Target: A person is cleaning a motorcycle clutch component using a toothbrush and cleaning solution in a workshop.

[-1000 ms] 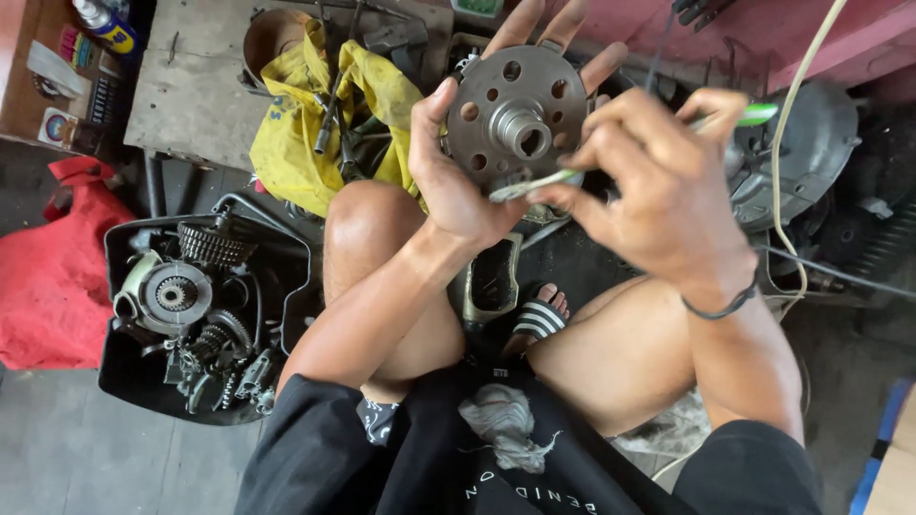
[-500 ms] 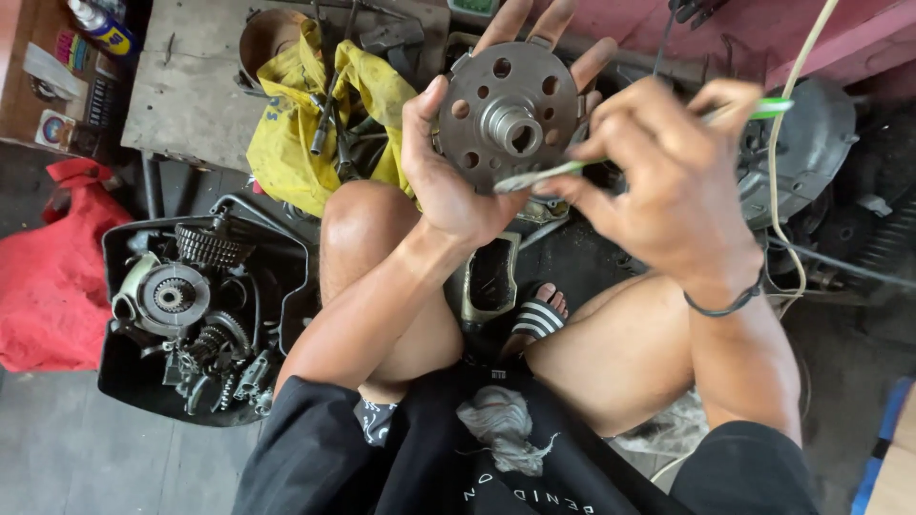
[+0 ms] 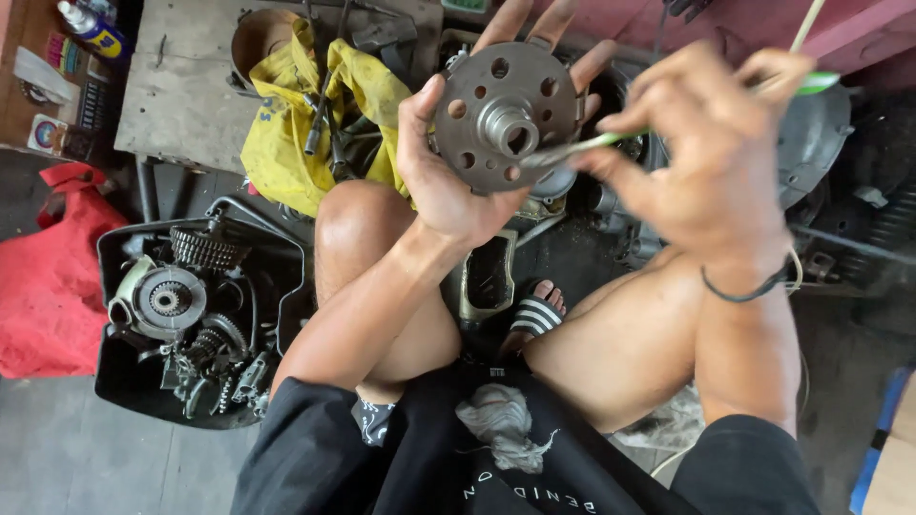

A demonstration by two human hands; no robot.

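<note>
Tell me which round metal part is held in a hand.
The holed disc, gripped by the left hand. The other gears lie in the black tray on the floor.

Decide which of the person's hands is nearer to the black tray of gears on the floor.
Left. The left hand holds the round holed metal disc just right of the black tray and above it. The right hand, gripping a green-handled tool, is farther right.

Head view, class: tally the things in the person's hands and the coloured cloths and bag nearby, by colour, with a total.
Grey metal: 1, round holed disc in left hand
Green: 1, tool in right hand
Yellow: 1, cloth
Red: 1, bag
Total: 4
</note>
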